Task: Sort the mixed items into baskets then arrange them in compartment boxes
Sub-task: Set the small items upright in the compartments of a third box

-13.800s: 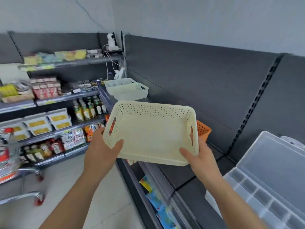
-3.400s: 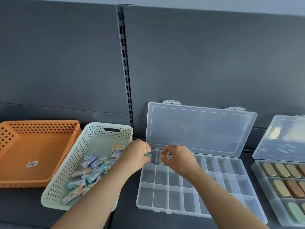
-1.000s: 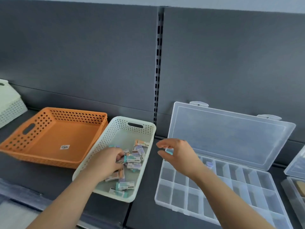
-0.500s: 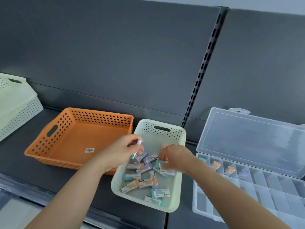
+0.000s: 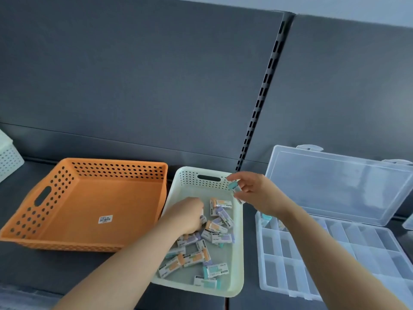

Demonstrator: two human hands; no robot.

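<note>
A cream perforated basket (image 5: 237,242) on the dark shelf holds several small wrapped erasers (image 5: 214,229) in teal, orange and purple. My left hand (image 5: 186,214) reaches down into the basket with curled fingers among the erasers; whether it holds one is hidden. My right hand (image 5: 254,191) hovers over the basket's right rim and pinches a teal eraser (image 5: 233,185). To the right lies a clear compartment box (image 5: 330,265) with its lid (image 5: 339,184) open; a teal eraser (image 5: 266,218) sits in a back-left cell.
An orange perforated basket (image 5: 55,182) with a barcode sticker stands left of the cream one. Another pale basket (image 5: 9,157) shows at the far left edge. A dark back panel with a slotted upright (image 5: 259,101) rises behind.
My right hand has lifted out of the basket to the right with a teal eraser. My left hand has dropped back down among the erasers. The view has shifted slightly.
</note>
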